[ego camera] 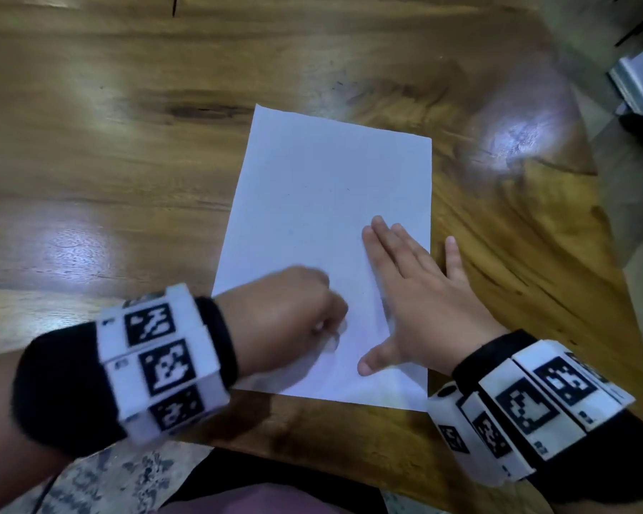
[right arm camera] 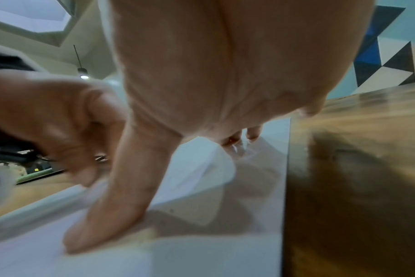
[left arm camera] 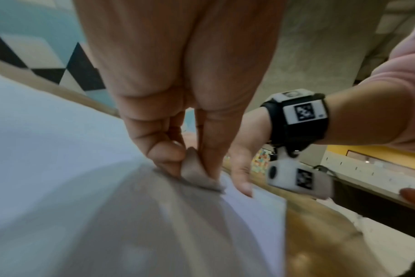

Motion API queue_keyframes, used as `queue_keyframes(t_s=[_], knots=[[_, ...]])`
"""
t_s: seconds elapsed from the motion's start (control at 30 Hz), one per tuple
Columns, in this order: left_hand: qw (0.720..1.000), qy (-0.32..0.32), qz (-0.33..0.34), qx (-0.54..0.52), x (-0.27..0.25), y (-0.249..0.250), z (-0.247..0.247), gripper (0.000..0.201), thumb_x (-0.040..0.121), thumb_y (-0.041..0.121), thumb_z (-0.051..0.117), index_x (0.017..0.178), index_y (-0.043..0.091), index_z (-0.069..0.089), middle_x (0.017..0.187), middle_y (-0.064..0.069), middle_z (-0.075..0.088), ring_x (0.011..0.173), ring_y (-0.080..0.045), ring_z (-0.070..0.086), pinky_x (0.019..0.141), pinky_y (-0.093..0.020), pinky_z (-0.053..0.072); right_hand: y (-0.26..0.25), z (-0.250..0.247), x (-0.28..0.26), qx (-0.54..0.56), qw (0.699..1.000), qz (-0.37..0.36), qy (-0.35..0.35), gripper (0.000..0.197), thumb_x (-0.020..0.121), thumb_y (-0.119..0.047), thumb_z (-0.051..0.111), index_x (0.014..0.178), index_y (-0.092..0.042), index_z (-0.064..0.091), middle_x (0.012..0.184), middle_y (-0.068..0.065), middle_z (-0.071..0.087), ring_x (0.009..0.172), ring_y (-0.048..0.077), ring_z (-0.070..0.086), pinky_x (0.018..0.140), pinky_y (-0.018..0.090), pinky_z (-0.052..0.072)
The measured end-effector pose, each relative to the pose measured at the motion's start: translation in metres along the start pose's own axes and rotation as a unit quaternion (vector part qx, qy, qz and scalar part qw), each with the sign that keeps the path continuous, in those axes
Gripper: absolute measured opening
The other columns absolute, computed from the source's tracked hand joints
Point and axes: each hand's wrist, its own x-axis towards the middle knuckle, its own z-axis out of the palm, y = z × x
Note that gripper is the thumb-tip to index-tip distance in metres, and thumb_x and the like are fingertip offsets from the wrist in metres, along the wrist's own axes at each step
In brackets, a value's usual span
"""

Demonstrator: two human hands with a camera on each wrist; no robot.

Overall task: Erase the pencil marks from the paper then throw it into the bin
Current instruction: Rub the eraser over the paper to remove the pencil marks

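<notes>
A white sheet of paper point(ego camera: 323, 202) lies on the wooden table point(ego camera: 127, 105), with only faint specks showing on it. My left hand point(ego camera: 305, 309) is curled over the sheet's lower part and pinches a small whitish eraser point(left arm camera: 197, 174) between thumb and fingers, pressing it on the paper point(left arm camera: 59, 150). My right hand point(ego camera: 412, 291) lies flat with straight fingers on the paper's right side, its little finger on the wood. In the right wrist view the right thumb point(right arm camera: 111, 206) presses the paper point(right arm camera: 201, 253). No bin is in view.
The table's right edge point(ego camera: 609, 224) runs diagonally close to the paper; floor and a pale box-like object point(ego camera: 639, 79) lie beyond it. The table's near edge point(ego camera: 312, 447) is just below my wrists. Bare wood stretches left and far.
</notes>
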Motion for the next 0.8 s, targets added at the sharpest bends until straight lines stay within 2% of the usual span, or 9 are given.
queue_keyframes(t_s=[0.07, 0.13, 0.2, 0.3, 0.4, 0.53, 0.67, 0.73, 0.8], knots=[[0.998, 0.052, -0.026, 0.017, 0.020, -0.002, -0.016, 0.011, 0.081, 0.020, 0.053, 0.077, 0.013, 0.061, 0.078, -0.002, 0.046, 0.072, -0.023, 0.046, 0.064, -0.026, 0.029, 0.000, 0.000, 0.001, -0.002, 1.000, 0.001, 0.002, 0.145, 0.055, -0.071, 0.070, 0.139, -0.022, -0.037, 0.145, -0.011, -0.043, 0.135, 0.007, -0.035, 0.110, 0.054, -0.020], [0.997, 0.065, -0.037, 0.035, 0.029, -0.004, -0.022, 0.007, 0.082, 0.018, 0.055, 0.076, 0.015, 0.058, 0.078, -0.002, 0.044, 0.071, -0.020, 0.040, 0.061, -0.025, 0.023, 0.000, 0.000, 0.002, -0.004, 1.000, 0.004, 0.001, 0.145, 0.054, -0.072, 0.070, 0.139, -0.023, -0.038, 0.143, -0.012, -0.045, 0.135, 0.006, -0.035, 0.110, 0.055, -0.020], [0.998, 0.048, -0.029, 0.021, 0.019, -0.005, -0.012, 0.012, 0.080, 0.022, 0.048, 0.068, 0.021, 0.050, 0.073, -0.001, 0.043, 0.068, -0.022, 0.043, 0.062, -0.026, 0.027, 0.000, 0.000, 0.002, -0.003, 1.000, 0.005, -0.001, 0.146, 0.053, -0.073, 0.070, 0.139, -0.023, -0.037, 0.139, -0.015, -0.047, 0.134, 0.005, -0.035, 0.109, 0.056, -0.019], [0.999, -0.011, -0.032, 0.001, -0.018, -0.004, 0.012, 0.013, 0.082, 0.032, 0.044, 0.074, 0.024, 0.051, 0.068, 0.008, 0.037, 0.067, -0.014, 0.049, 0.058, -0.024, 0.036, 0.000, 0.000, 0.002, 0.001, 1.000, 0.006, 0.002, 0.146, 0.053, -0.073, 0.070, 0.139, -0.023, -0.037, 0.135, -0.016, -0.048, 0.134, 0.005, -0.036, 0.109, 0.058, -0.019], [0.999, -0.016, -0.045, 0.003, -0.034, -0.001, 0.019, 0.017, 0.082, 0.019, 0.052, 0.068, 0.025, 0.045, 0.071, 0.009, 0.030, 0.067, -0.015, 0.048, 0.052, -0.022, 0.030, -0.001, -0.001, 0.002, -0.004, 1.000, 0.009, 0.003, 0.146, 0.053, -0.074, 0.069, 0.138, -0.022, -0.038, 0.140, -0.014, -0.046, 0.135, 0.007, -0.036, 0.109, 0.058, -0.019], [0.999, -0.010, -0.034, -0.010, -0.032, -0.004, 0.016, 0.009, 0.080, 0.017, 0.055, 0.072, 0.020, 0.056, 0.074, 0.008, 0.036, 0.066, -0.019, 0.053, 0.049, -0.010, 0.021, -0.005, -0.005, 0.002, -0.013, 1.000, 0.017, 0.020, 0.140, 0.057, -0.075, 0.066, 0.142, -0.024, -0.032, 0.150, -0.008, -0.035, 0.140, 0.011, -0.028, 0.110, 0.058, -0.017], [0.999, -0.010, -0.042, -0.019, -0.032, -0.001, 0.014, 0.008, 0.083, 0.019, 0.053, 0.076, 0.019, 0.058, 0.078, 0.005, 0.041, 0.071, -0.017, 0.052, 0.052, -0.012, 0.025, -0.016, -0.014, 0.011, -0.006, 0.997, 0.011, 0.072, 0.131, 0.057, -0.075, 0.067, 0.146, -0.033, -0.019, 0.154, -0.002, -0.014, 0.142, 0.020, -0.013, 0.112, 0.053, -0.016], [0.998, -0.025, -0.039, -0.031, -0.024, -0.005, 0.004, 0.007, 0.080, 0.022, 0.060, 0.075, 0.017, 0.062, 0.076, 0.007, 0.051, 0.071, -0.014, 0.053, 0.056, -0.012, 0.032, -0.017, -0.014, 0.016, -0.005, 0.997, -0.005, 0.074, 0.133, 0.058, -0.071, 0.070, 0.147, -0.029, -0.019, 0.153, -0.003, -0.028, 0.141, 0.019, -0.026, 0.113, 0.046, -0.019], [0.998, -0.009, -0.059, -0.021, -0.007, -0.012, -0.014, 0.006, 0.075, 0.024, 0.066, 0.076, 0.018, 0.067, 0.064, 0.009, 0.053, 0.066, -0.011, 0.051, 0.055, -0.006, 0.033, -0.015, -0.012, 0.018, 0.002, 0.998, -0.021, 0.063, 0.135, 0.059, -0.067, 0.072, 0.146, -0.026, -0.022, 0.150, -0.006, -0.037, 0.138, 0.014, -0.032, 0.112, 0.041, -0.019]])
